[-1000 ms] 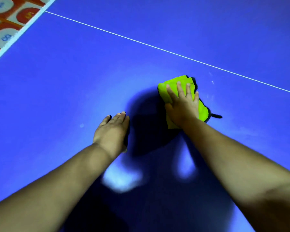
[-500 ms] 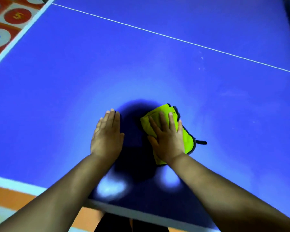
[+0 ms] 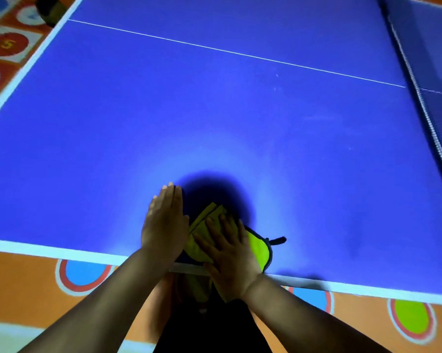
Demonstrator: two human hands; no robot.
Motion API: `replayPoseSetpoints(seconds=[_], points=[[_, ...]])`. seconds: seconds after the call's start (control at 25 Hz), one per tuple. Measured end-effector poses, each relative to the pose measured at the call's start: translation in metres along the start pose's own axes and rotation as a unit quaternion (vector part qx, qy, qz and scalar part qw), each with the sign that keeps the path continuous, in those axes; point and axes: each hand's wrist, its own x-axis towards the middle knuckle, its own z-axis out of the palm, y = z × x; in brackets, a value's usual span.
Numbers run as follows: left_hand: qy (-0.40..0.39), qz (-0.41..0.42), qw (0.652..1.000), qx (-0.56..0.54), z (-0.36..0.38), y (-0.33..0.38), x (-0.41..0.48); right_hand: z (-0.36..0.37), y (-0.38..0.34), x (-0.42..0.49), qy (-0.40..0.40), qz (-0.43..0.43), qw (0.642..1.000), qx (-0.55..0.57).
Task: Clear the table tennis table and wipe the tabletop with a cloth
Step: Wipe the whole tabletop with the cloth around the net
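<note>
The blue table tennis tabletop [image 3: 214, 118] fills most of the view. A folded yellow-green cloth [image 3: 256, 247] with a dark trim and a small dark loop lies at the table's near edge, partly hanging over it. My right hand [image 3: 228, 256] presses flat on the cloth with fingers spread. My left hand [image 3: 165, 224] rests flat on the bare tabletop just left of the cloth, fingers straight and together.
The net [image 3: 423, 103] runs along the right side. A white centre line [image 3: 227, 53] crosses the far half. The white near edge [image 3: 49, 250] borders an orange floor mat [image 3: 23, 289] with coloured circles. A dark object [image 3: 48, 8] sits on the floor at the top left.
My right hand has dragged the cloth toward me, from the middle of the table to its near edge. My left hand slid back along with it. The view has pulled back.
</note>
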Motion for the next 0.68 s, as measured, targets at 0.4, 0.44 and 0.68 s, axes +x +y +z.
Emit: replayPoseSetpoints(seconds=[0.4, 0.44, 0.68], points=[[-0.114, 0.029, 0.987, 0.109, -0.008, 0.056, 0.062, -0.01, 0.116, 0.021, -0.004, 0.03, 0.999, -0.011], [-0.116, 0.029, 0.986, 0.114, -0.007, 0.064, 0.075, -0.011, 0.131, 0.035, -0.004, 0.027, 1.0, -0.015], [-0.122, 0.01, 0.986, 0.108, 0.001, 0.118, 0.169, -0.028, 0.237, 0.144, 0.046, 0.025, 0.999, -0.006]])
